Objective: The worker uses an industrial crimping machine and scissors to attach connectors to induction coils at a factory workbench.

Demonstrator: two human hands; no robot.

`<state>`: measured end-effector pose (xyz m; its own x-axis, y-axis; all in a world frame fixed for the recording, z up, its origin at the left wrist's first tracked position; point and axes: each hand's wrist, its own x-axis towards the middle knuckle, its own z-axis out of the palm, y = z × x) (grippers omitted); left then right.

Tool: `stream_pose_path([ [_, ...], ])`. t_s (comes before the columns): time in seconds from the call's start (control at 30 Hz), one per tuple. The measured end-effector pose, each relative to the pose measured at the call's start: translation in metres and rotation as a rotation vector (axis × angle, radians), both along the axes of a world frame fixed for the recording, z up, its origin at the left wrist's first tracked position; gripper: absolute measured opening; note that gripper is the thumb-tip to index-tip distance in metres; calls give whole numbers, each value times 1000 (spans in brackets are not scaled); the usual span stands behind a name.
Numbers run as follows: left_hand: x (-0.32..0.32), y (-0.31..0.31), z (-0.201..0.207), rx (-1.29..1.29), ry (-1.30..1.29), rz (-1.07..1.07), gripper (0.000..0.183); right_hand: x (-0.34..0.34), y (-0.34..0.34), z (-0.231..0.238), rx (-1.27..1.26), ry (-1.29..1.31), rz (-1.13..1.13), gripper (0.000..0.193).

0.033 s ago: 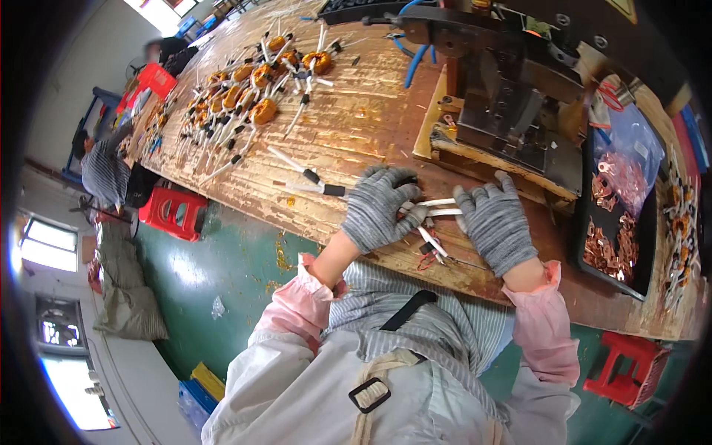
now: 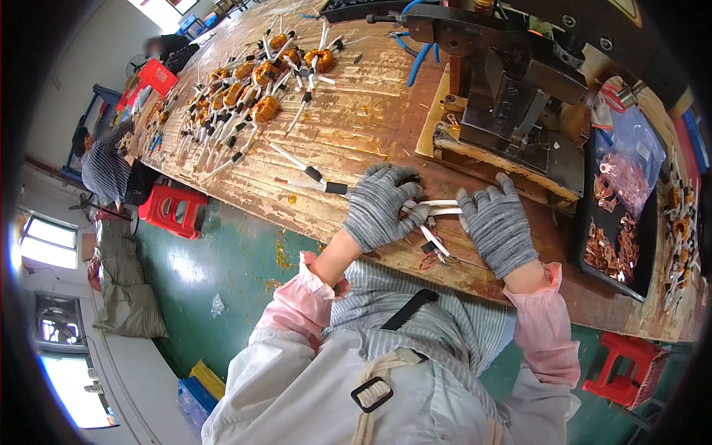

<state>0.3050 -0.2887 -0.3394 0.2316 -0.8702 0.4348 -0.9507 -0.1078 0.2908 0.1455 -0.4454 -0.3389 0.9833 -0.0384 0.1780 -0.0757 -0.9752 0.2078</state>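
My left hand (image 2: 380, 208), in a grey knitted glove, is closed around white-sleeved wire leads. Two leads with black sleeves (image 2: 336, 188) stick out to its left, just above the bench. On its other side, white leads (image 2: 445, 208) run across to my right hand (image 2: 495, 226), gloved alike, whose thumb and fingers close on their ends. Whatever joins the leads is hidden under my left palm. Below and between the hands, more white lead ends (image 2: 434, 242) lie by a thin red wire (image 2: 429, 260) and a slender metal tip (image 2: 469, 262) at the bench edge.
A dark metal press (image 2: 512, 111) stands beyond my right hand. The black tray (image 2: 641, 295) beside it holds copper terminals (image 2: 610, 245) and a plastic bag. Copper-wound ring coils (image 2: 264, 109) with white leads are heaped at the far left. Red stools (image 2: 172, 211) flank the wooden bench; a person (image 2: 107, 170) sits far left.
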Motion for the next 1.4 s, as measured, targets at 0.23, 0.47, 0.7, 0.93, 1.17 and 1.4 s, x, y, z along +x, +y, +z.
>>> stream_pose_path([
  [0.23, 11, 1, -2, 16, 74, -13, 27, -11, 17, -4, 142, 7, -48, 18],
  [0.47, 5, 0, -3, -13, 158, 45, 25, -27, 28, -2, 215, -79, -123, 30],
  [0.7, 7, 18, -3, -35, 239, 84, 28, -63, 45, -3, 266, -115, -406, 26],
  [0.93, 11, 83, -8, -336, -18, 258, 52, -137, 23, -45, 557, -797, -561, 21],
  [1.17, 49, 96, -45, -95, -203, 414, 43, -121, 19, -41, 666, -727, -654, 25],
  [1.4, 37, 89, -42, -41, -196, 411, 36, -127, 18, -28, 722, -489, -483, 28],
])
